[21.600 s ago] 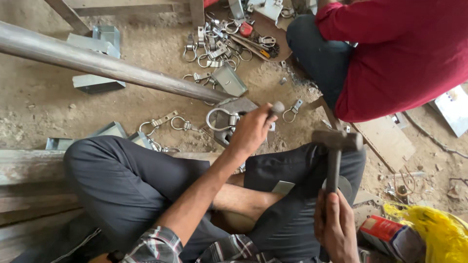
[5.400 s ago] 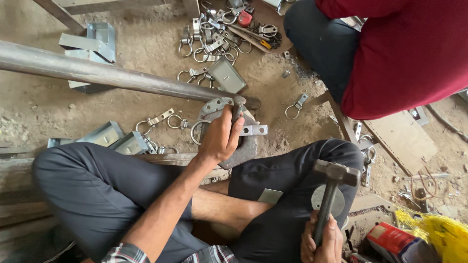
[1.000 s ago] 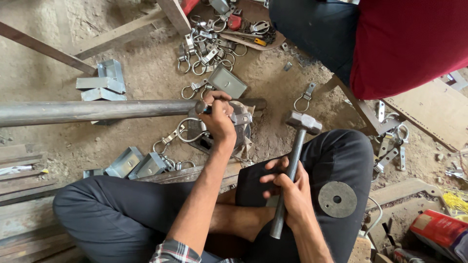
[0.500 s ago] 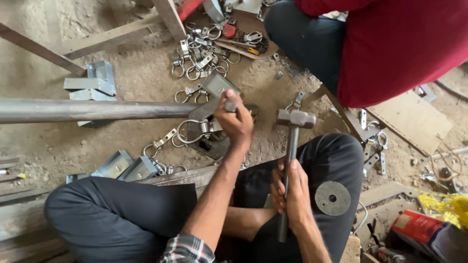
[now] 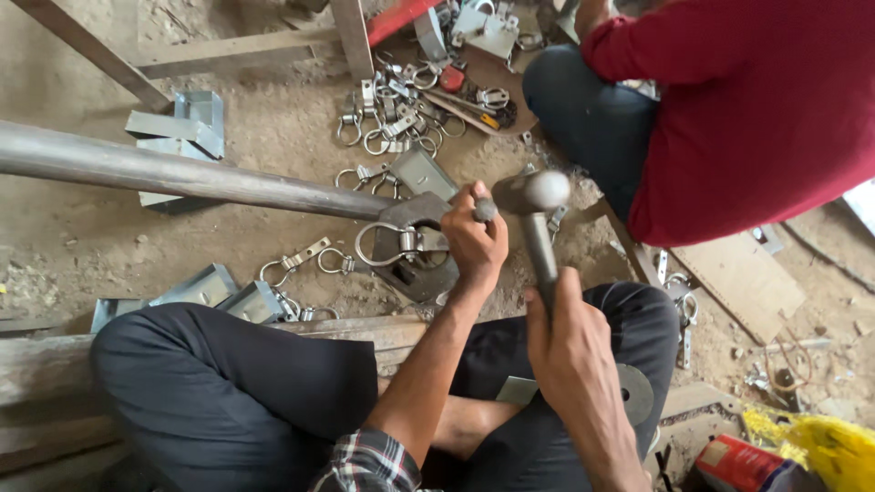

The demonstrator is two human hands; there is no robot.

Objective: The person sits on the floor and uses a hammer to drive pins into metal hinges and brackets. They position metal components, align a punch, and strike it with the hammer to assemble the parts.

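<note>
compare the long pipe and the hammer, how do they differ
The long grey pipe lies across the dirt floor with no hand on it; the hammer is raised, gripped by the right hand. The pipe is far longer and thicker than the hammer's handle. Both look like grey metal.

— How is the camera set?

— I have one view only, worn on the person's head and tipped steeply down over their crossed legs to the dirt floor.

— How near is it?

— Close: the left hand and right hand sit mid-frame, the forearms running off the bottom edge. A second person's red sleeve fills the top right corner. I have no other view to overlap.
</note>
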